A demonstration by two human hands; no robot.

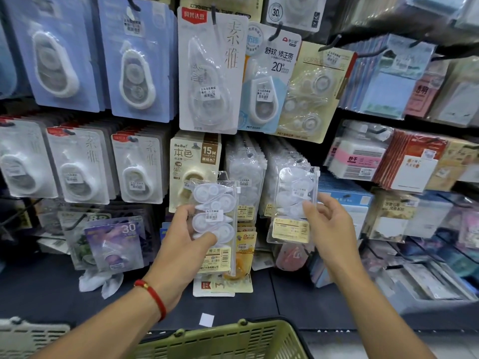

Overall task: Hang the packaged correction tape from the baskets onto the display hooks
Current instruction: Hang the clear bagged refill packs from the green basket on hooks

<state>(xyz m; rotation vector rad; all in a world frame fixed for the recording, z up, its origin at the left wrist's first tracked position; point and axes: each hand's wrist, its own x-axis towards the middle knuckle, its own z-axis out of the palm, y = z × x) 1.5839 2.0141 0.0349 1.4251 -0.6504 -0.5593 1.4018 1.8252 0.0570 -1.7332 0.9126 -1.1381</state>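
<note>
Now w/ left hand (185,230) gripping clear tape pack (216,218), right hand (328,216) pinching hung pack (295,200), align hole to hook.

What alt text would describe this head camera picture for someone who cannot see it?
A person's left hand grips a clear pack of correction tape before a shop wall of hanging stationery, while the right hand touches a similar pack on a hook. A green basket sits below.

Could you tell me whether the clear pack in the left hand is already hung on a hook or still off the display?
Off: the left hand holds the clear correction tape pack in front of the hanging rows.
</note>
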